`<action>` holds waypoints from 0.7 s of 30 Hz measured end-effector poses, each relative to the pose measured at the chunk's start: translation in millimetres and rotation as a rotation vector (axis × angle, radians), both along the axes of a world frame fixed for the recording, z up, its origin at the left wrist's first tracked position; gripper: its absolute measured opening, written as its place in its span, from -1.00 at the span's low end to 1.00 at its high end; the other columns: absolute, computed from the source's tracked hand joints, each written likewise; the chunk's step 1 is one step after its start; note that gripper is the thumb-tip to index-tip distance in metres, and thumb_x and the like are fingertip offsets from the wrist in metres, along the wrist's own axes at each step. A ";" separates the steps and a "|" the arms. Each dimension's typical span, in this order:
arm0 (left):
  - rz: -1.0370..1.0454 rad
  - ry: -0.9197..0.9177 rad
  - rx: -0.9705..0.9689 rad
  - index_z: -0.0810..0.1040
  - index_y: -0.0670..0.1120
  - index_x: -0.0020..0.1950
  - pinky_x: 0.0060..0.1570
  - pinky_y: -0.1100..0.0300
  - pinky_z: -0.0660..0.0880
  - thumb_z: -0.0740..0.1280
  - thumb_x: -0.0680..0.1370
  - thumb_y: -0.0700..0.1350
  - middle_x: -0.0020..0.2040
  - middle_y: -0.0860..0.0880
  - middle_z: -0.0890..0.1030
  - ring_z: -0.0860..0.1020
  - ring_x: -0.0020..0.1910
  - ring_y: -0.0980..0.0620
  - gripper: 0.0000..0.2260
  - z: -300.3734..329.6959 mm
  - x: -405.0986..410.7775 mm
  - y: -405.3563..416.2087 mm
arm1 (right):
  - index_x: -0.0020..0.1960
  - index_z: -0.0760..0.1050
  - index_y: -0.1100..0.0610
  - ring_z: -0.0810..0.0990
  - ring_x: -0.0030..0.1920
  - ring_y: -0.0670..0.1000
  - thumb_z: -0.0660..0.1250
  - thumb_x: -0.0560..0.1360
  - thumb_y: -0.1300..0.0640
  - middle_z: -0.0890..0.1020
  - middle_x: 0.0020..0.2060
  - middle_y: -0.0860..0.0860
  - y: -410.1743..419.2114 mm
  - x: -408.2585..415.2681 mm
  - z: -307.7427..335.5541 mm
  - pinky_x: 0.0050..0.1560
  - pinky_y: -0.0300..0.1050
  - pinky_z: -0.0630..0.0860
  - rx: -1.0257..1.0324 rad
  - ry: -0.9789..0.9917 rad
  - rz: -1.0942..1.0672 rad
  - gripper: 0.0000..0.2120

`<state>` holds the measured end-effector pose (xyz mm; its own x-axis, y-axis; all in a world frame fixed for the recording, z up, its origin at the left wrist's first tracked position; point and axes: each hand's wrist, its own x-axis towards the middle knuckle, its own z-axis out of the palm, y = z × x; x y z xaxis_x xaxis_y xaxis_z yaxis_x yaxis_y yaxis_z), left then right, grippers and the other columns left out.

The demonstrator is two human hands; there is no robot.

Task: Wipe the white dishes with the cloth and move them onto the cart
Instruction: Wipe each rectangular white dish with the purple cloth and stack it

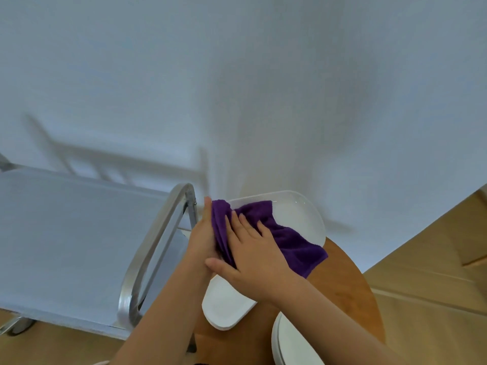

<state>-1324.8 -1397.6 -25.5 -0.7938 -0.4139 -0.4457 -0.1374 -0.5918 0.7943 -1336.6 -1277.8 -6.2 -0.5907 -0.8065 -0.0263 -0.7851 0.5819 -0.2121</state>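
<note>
A long white oval dish is tilted up above a round wooden table. My left hand grips its left edge, with a fold of the purple cloth against the palm. My right hand lies flat on the cloth, fingers straight, pressing it onto the dish's face. The cloth covers the dish's middle and hangs off its right rim. A second white dish sits on the table at the bottom edge. The cart stands to the left, its flat pale top bare.
The cart's curved metal handle rises just left of my left hand. A white wall fills the upper view. Wooden floor shows at the right. One cart wheel shows at lower left.
</note>
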 end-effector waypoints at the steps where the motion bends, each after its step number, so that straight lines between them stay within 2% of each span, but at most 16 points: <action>1: -0.009 0.004 0.066 0.55 -0.04 -0.02 0.00 0.07 0.57 0.23 0.55 0.19 -0.26 0.04 0.70 0.68 -0.26 0.10 -0.69 -3.4 -3.6 -1.8 | 0.55 -0.13 0.07 -0.05 0.54 0.05 -0.19 0.50 -0.37 0.01 0.55 0.05 4.7 2.1 -2.2 0.41 0.01 -0.25 0.005 0.063 0.018 -0.23; 3: -0.039 -0.008 0.076 0.51 -0.09 -0.11 -0.18 0.06 0.62 0.27 0.55 0.13 -0.43 0.01 0.66 0.64 -0.45 0.07 -0.71 -1.3 -4.2 -2.3 | 0.53 0.04 0.09 0.16 0.50 0.09 0.08 0.54 -0.23 0.18 0.51 0.07 19.1 3.7 -5.1 0.42 0.03 -0.07 0.010 0.178 0.097 -0.32; 5: -0.029 -0.051 0.045 0.51 -0.12 -0.10 -0.46 0.11 0.59 0.31 0.54 0.11 -0.46 -0.02 0.65 0.63 -0.48 0.03 -0.72 6.9 -4.8 0.7 | 0.45 0.29 0.09 0.40 0.38 0.08 0.40 0.40 -0.11 0.41 0.40 0.06 35.3 1.0 -4.5 0.36 0.02 0.22 -0.002 0.261 0.184 -0.31; 6: -0.033 -0.059 0.024 0.51 -0.11 -0.08 -0.52 0.15 0.56 0.32 0.53 0.12 -0.44 -0.03 0.65 0.64 -0.47 0.01 -0.71 10.2 -4.1 2.3 | 0.39 0.39 0.08 0.48 0.32 0.06 0.51 0.31 -0.07 0.50 0.33 0.04 42.7 -1.2 -5.1 0.30 0.00 0.35 -0.017 0.295 0.219 -0.29; 7: -0.058 -0.073 0.004 0.52 -0.11 -0.06 -0.50 0.16 0.56 0.32 0.53 0.13 -0.40 -0.05 0.67 0.66 -0.42 -0.02 -0.71 12.2 -4.3 2.6 | 0.34 0.45 0.07 0.52 0.28 0.05 0.57 0.24 -0.03 0.54 0.29 0.03 49.9 -3.5 -6.0 0.25 0.00 0.42 -0.032 0.316 0.249 -0.28; 8: -0.093 -0.082 -0.021 0.53 -0.10 -0.01 -0.40 0.11 0.59 0.30 0.53 0.15 -0.31 -0.09 0.69 0.68 -0.32 -0.07 -0.68 15.4 -5.0 1.9 | 0.32 0.47 0.07 0.53 0.27 0.05 0.59 0.22 0.02 0.55 0.27 0.03 57.1 -5.9 -6.7 0.24 0.00 0.44 -0.048 0.335 0.282 -0.30; 10: -0.186 -0.071 -0.084 0.53 -0.13 0.14 -0.09 -0.07 0.60 0.26 0.54 0.17 -0.05 -0.18 0.67 0.64 -0.07 -0.17 -0.60 20.9 -7.6 -5.7 | 0.30 0.49 0.09 0.52 0.28 0.07 0.58 0.25 0.14 0.55 0.27 0.04 74.0 -12.3 -8.8 0.25 0.02 0.45 -0.085 0.411 0.336 -0.36; 11: -0.225 -0.067 -0.134 0.52 -0.15 0.18 -0.05 -0.09 0.58 0.24 0.56 0.16 -0.02 -0.18 0.66 0.63 -0.04 -0.17 -0.59 23.4 -9.1 -12.3 | 0.29 0.51 0.10 0.52 0.27 0.08 0.58 0.25 0.17 0.55 0.26 0.06 83.8 -16.1 -9.9 0.25 0.04 0.45 -0.092 0.454 0.338 -0.38; 14: -0.267 -0.068 -0.237 0.55 -0.15 0.15 -0.26 0.08 0.53 0.26 0.56 0.10 -0.15 -0.12 0.66 0.63 -0.18 -0.09 -0.64 31.2 -10.1 -31.1 | 0.23 0.56 0.12 0.55 0.24 0.12 0.61 0.20 0.18 0.57 0.24 0.09 110.2 -25.2 -9.7 0.26 0.04 0.38 -0.054 0.545 0.324 -0.39; 17: -0.365 -0.071 -0.285 0.55 -0.18 0.15 -0.35 0.15 0.54 0.25 0.57 0.08 -0.19 -0.12 0.66 0.64 -0.26 -0.05 -0.65 39.6 -8.9 -35.3 | 0.20 0.58 0.12 0.56 0.22 0.12 0.61 0.20 0.14 0.58 0.23 0.09 119.8 -26.5 -6.8 0.22 0.02 0.44 -0.005 0.573 0.372 -0.43; 19: -0.382 -0.059 -0.288 0.56 -0.17 0.08 -0.45 0.20 0.53 0.24 0.59 0.06 -0.28 -0.09 0.68 0.65 -0.35 0.00 -0.68 48.1 -8.8 -33.7 | 0.17 0.60 0.13 0.59 0.17 0.13 0.61 0.21 0.14 0.60 0.19 0.09 118.5 -24.0 -3.3 0.15 0.01 0.51 -0.018 0.598 0.368 -0.47; 21: -0.302 0.020 -0.184 0.57 -0.12 0.05 -0.41 0.18 0.55 0.23 0.57 0.09 -0.22 -0.07 0.69 0.67 -0.31 0.02 -0.70 53.5 -5.8 -33.5 | 0.12 0.62 0.18 0.64 0.09 0.14 0.60 0.19 0.20 0.64 0.12 0.12 110.6 -20.4 0.5 0.04 -0.01 0.59 -0.094 0.620 0.283 -0.50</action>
<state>-1330.6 -1431.1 28.0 -0.9004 -0.2313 -0.3686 -0.2675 -0.3738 0.8881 -1357.1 -1167.2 -5.8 -0.2407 -0.9141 0.3265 -0.8967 0.3381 0.2855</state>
